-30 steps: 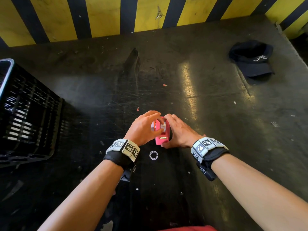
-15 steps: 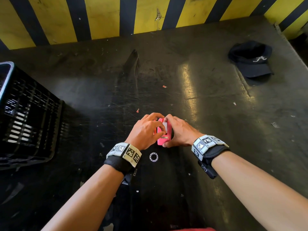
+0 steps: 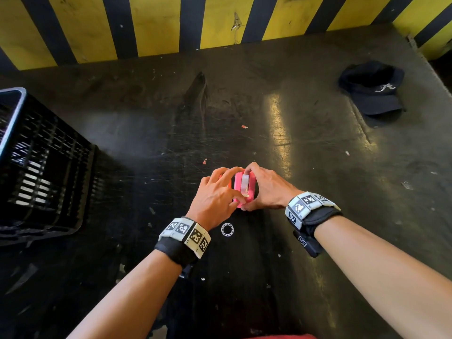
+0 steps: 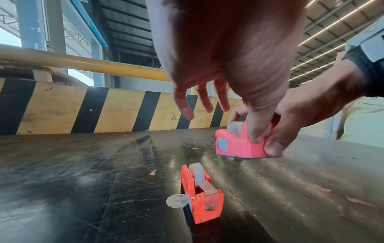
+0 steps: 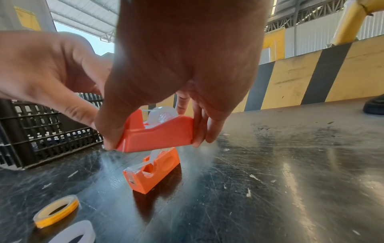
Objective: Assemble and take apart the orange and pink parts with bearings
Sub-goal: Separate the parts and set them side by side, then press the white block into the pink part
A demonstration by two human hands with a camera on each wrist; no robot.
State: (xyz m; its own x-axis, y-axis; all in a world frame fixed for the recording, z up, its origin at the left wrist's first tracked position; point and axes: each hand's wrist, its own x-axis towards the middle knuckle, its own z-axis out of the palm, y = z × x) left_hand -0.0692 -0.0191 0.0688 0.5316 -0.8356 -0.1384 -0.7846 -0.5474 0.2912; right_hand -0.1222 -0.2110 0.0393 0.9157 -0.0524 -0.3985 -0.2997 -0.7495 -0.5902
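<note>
The pink part (image 3: 241,189), a small block with a clear roll in its slot, is just above the black table. My right hand (image 3: 253,189) grips it, thumb at the near end and fingers at the far end. My left hand (image 3: 226,185) is beside it: the thumb (image 4: 257,131) presses on the pink part (image 4: 239,144) while the other fingers (image 4: 187,106) stay straight and apart in the air. The orange part (image 4: 202,197) stands on the table under my hands, a roll in it; it shows too as the orange part (image 5: 151,169). A white bearing ring (image 3: 227,229) lies near my left wrist.
A black slatted crate (image 3: 41,167) stands at the left. A dark cap (image 3: 371,91) lies at the back right. A yellow-and-black striped wall (image 3: 220,23) closes the far edge. A yellow tape ring (image 5: 56,210) lies on the table by my right wrist.
My left hand has slid further over the pink part, its thumb now lower on it. Both hands and the part have shifted slightly.
</note>
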